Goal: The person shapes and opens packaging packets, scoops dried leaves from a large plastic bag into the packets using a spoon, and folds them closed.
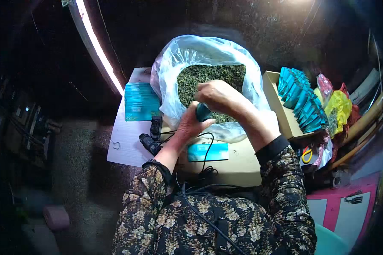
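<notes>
My left hand (189,126) is wrapped round a small teal packet (203,112), held upright with its top toward me. Just above and beside the packet, my right hand (220,97) has its fingers closed; what is inside them is hidden. Both hands are over the near side of a large clear plastic bag (168,87), its mouth folded wide. Dark green dried leaves, like tea, (200,78) fill the bag. Below the hands a flat teal packet (208,152) lies on the cardboard surface (242,163), with a few leaf crumbs near it.
A stack of flat teal packets (141,102) lies on white paper (125,140) at left. To the right, an open carton (281,111) holds a row of teal packets (300,97). Black cables (206,170) run close to me. Coloured plastic bags (342,108) and yellow-handled scissors (307,154) are farther right.
</notes>
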`<state>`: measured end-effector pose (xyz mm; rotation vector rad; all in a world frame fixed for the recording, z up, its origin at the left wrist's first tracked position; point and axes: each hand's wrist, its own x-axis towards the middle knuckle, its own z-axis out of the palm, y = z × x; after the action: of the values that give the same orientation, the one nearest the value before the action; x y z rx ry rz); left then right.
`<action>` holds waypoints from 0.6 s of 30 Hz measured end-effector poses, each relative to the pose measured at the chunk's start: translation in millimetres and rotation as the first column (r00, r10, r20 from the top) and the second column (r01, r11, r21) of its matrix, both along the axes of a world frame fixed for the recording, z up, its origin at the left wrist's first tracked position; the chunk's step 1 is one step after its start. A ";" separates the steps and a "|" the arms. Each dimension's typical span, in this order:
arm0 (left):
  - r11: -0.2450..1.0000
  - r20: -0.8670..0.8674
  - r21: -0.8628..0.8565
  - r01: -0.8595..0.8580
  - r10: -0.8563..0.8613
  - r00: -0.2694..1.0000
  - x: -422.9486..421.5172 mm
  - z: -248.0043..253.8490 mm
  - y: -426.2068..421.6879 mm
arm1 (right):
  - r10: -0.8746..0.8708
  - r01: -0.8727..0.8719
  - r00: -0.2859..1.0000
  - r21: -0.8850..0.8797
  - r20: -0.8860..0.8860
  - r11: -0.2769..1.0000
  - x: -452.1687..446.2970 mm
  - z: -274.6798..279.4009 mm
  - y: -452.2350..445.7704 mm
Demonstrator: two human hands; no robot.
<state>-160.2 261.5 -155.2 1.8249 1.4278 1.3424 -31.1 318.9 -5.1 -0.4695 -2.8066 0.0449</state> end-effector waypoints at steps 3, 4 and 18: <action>0.999 0.107 0.016 0.046 -0.047 0.993 -2.8 1.1 1.1 | 0.053 -0.069 0.994 0.177 0.096 0.982 -6.9 12.6 -6.7; 0.998 0.160 0.027 0.065 -0.068 0.985 -4.0 1.7 1.8 | 0.074 -0.085 0.995 0.200 0.061 0.976 -5.7 19.0 -9.4; 0.997 0.164 -0.060 0.038 -0.028 0.986 -5.3 8.0 -6.1 | -0.601 0.305 0.609 -0.546 -0.518 0.780 100.6 -65.6 23.7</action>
<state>-165.5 255.5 -147.2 1.6512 1.3329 1.3806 69.4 342.6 -70.6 -1.0402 -1.8636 0.5823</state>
